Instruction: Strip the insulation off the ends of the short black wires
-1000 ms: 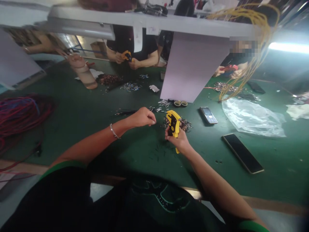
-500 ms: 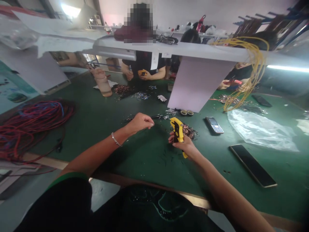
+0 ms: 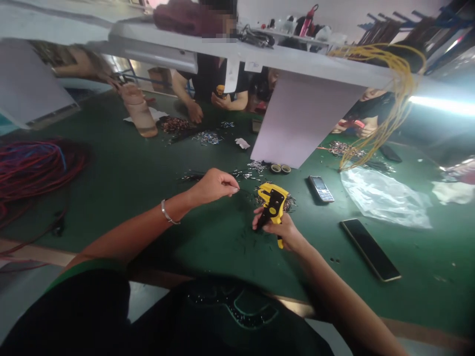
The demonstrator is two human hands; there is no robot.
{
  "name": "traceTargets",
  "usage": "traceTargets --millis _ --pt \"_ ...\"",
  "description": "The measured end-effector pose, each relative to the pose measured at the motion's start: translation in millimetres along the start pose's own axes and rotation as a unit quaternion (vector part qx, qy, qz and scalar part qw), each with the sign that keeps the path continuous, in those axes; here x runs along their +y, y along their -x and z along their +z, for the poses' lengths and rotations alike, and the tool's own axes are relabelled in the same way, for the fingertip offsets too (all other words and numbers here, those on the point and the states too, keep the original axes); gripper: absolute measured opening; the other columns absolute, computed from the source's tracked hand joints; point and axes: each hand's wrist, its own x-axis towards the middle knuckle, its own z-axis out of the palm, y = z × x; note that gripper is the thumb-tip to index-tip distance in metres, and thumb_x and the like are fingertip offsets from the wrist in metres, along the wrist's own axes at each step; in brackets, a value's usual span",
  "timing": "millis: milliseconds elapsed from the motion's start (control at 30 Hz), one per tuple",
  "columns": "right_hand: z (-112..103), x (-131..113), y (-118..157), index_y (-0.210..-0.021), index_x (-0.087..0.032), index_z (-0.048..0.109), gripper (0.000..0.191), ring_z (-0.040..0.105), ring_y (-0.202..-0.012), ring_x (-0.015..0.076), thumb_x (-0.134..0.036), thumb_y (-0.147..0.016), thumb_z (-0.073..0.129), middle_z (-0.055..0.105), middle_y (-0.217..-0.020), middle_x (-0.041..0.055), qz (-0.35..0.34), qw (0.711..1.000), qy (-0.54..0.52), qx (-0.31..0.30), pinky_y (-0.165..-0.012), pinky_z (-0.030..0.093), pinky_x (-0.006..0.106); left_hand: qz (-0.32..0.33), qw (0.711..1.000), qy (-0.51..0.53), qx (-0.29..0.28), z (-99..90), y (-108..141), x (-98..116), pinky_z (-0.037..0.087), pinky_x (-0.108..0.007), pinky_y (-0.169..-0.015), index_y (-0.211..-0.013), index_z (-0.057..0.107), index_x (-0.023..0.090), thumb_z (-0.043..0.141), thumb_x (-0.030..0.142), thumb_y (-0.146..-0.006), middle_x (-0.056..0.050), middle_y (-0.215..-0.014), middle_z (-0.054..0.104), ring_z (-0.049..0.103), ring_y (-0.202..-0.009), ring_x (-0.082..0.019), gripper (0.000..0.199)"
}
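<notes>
Wire stripper [image 3: 272,203] has tipped over flatter since the earlier frame, yellow head swung toward upper right, black face now up; head view, lower middle of frame: right hand [image 3: 276,226] wrapped round the stripper's grip, fingers closed, tool held just above the green work table [image 3: 208,259]; left hand [image 3: 214,187] sits left of it, well off the tool, thumb and forefinger pinched together; whatever is in that pinch is too fine to tell; bracelet [image 3: 166,212] on the left wrist; pile of cut wire bits [image 3: 288,201] right behind the stripper, touching distance; loose bits scattered below both hands; feature phone [image 3: 321,189] and smartphone [image 3: 370,249] lie to the right, plastic bag [image 3: 382,198] beyond them; red-blue wire coil [image 3: 33,170] at far left; two tape rolls [image 3: 280,168] at the foot of a white panel [image 3: 304,118]; yellow wire bundle [image 3: 386,99] hangs at upper right; co-worker's hands [image 3: 218,101] at top middle hold a yellow tool [image 3: 220,90]
</notes>
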Motion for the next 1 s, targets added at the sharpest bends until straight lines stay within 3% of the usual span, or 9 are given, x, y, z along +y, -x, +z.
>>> traceTargets --millis 400,1000 --pt "4.8 3.2 9.3 -0.105 -0.016 0.066 0.04 0.066 -0.077 0.0216 -0.024 -0.067 0.077 0.071 -0.086 0.0064 0.007 0.998 -0.036 -0.057 -0.079 0.051 0.04 -0.005 0.998 0.043 -0.037 14.5 -12.0 19.1 0.04 -0.025 -0.056 -0.073 0.074 0.016 0.063 0.023 -0.07 -0.003 -0.059 0.066 0.055 -0.057 -0.011 0.014" --pt "6.6 8.3 10.2 -0.092 -0.015 0.065 0.024 0.064 -0.07 0.02 -0.023 -0.073 0.076 0.068 -0.075 0.0043 0.016 0.997 -0.036 -0.07 -0.072 0.05 0.036 -0.014 0.995 0.075 -0.062 22.4 -14.1 9.3 0.039 -0.024 -0.055 -0.073 0.074 0.014 0.064 0.019 -0.07 -0.001 -0.055 0.063 0.054 -0.054 -0.009 0.012"
